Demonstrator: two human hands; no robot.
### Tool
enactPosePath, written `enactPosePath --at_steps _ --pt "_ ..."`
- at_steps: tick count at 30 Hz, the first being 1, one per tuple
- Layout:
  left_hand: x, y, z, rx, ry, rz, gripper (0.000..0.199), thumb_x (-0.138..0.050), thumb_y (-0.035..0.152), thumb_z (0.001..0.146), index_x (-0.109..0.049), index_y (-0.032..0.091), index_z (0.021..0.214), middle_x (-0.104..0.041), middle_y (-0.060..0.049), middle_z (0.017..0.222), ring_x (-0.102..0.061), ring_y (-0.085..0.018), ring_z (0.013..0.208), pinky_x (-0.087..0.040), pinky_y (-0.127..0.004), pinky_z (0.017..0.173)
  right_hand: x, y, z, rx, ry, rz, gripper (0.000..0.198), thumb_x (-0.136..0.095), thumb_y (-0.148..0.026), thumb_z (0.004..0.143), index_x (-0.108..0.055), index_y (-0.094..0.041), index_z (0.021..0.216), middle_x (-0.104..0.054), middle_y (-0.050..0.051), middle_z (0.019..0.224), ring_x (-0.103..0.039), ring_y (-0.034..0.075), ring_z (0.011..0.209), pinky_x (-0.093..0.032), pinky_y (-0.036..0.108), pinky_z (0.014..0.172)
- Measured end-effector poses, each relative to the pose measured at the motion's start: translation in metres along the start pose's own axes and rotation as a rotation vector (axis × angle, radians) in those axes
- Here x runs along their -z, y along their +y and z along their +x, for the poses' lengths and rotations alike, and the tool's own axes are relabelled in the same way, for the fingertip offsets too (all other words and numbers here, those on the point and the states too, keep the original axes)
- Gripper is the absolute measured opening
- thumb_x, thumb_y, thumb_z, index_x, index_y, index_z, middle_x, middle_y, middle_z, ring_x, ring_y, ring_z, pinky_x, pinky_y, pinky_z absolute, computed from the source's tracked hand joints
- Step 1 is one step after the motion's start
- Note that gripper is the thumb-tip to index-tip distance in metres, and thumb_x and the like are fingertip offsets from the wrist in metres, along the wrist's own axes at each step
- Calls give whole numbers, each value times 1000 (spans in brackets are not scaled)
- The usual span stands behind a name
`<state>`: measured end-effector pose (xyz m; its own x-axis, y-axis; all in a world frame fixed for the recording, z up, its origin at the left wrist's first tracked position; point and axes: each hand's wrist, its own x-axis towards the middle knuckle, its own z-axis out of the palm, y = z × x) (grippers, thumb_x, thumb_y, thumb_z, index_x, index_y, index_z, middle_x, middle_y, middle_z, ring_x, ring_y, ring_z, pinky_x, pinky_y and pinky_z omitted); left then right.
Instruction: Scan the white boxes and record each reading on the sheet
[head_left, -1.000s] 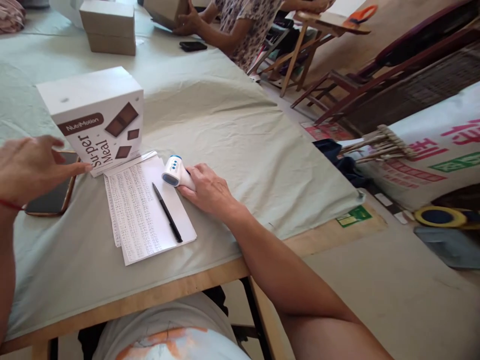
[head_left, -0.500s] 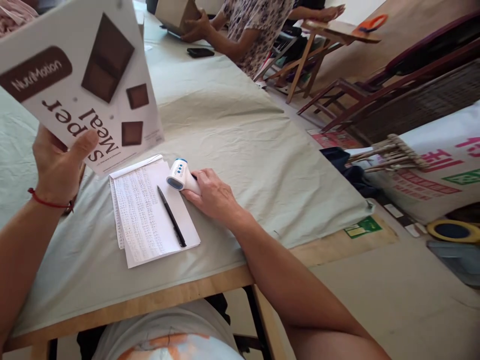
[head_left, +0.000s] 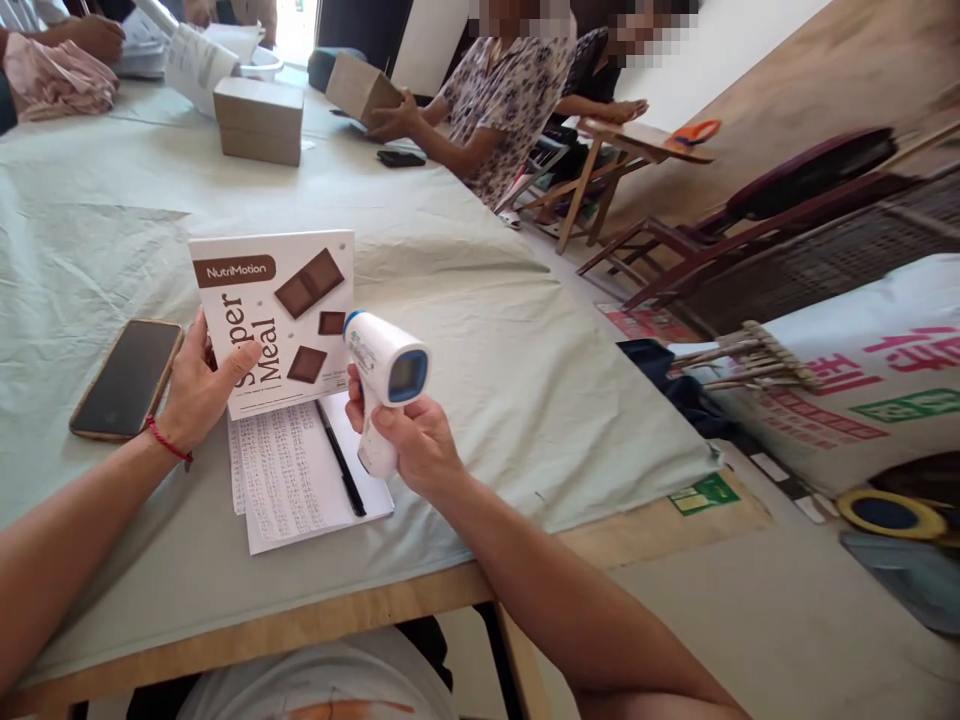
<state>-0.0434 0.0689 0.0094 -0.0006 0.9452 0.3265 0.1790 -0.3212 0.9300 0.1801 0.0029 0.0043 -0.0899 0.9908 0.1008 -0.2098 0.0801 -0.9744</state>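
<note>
My left hand [head_left: 201, 380] grips the lower left corner of a white and brown NutriMotion box [head_left: 289, 360], its printed face toward me. In my right hand [head_left: 420, 435] is a white and blue infrared thermometer [head_left: 382, 365], held upright by its handle with its small screen facing me. The thermometer's head is close to the box's right edge; I cannot tell whether they touch. Below the box lies a stack of handwritten paper [head_left: 285, 490], partly covered by it, with a black pen [head_left: 339, 455] on top. A smartphone [head_left: 127, 380] rests left of my left hand.
A cardboard box [head_left: 261, 125] stands farther back on the cloth-covered table [head_left: 480, 420]. Across the table a person holds another cardboard box [head_left: 361, 90], near a dark phone [head_left: 401, 158]. At right are a wooden chair [head_left: 675, 220] and a large white sack [head_left: 847, 360].
The NutriMotion box has come down and right, away from my face, and turned more level. My right hand has lifted the thermometer off the papers and turned it upright beside the box.
</note>
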Motion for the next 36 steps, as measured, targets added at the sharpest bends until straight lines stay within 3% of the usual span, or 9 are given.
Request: enactPosePath --at_steps 4,8,14,20,32,36 --pt "-2 7 -1 -50 -53 10 42 -76 47 77 -56 23 105 -71 -4 104 -69 -25 95 -60 -39 83 -1 11 7 -26 -22 -5 45 -77 -63 66 -57 -23 71 -49 -2 66 -43 14 61 -39 32 59" --pt "0 5 1 -87 -70 68 40 -74 47 79 -56 21 104 -72 -5 102 -70 -25 92 -61 -38 79 -1 15 13 -55 -28 15 46 -78 -63 65 -57 -23 74 -48 -2 67 -43 13 62 -35 30 58" --pt "0 5 3 -65 -92 55 43 -72 49 79 -56 21 107 -71 -8 112 -69 -28 103 -60 -40 86 -4 16 14 -116 11 17 41 -76 -59 65 -56 -23 71 -48 -3 65 -40 12 59 -33 29 56" --pt "0 6 2 -16 -84 90 48 -72 53 77 -55 20 108 -71 -8 104 -70 -28 94 -61 -38 77 -4 14 14 -146 26 24 37 -75 -54 65 -57 -23 72 -52 -2 66 -43 12 60 -35 30 58" --pt "1 9 0 68 -108 -1 57 -76 47 75 -52 20 120 -69 -6 116 -66 -25 106 -56 -37 90 -2 14 12 -157 -23 20 44 -75 -61 67 -56 -22 76 -52 -2 69 -44 13 61 -35 30 58" --pt "4 8 2 130 -171 2 65 -86 43 67 -55 16 117 -69 -8 116 -66 -27 105 -56 -37 87 0 9 9 -136 -66 31 46 -75 -62 68 -56 -23 82 -54 -1 74 -46 13 63 -38 30 59"
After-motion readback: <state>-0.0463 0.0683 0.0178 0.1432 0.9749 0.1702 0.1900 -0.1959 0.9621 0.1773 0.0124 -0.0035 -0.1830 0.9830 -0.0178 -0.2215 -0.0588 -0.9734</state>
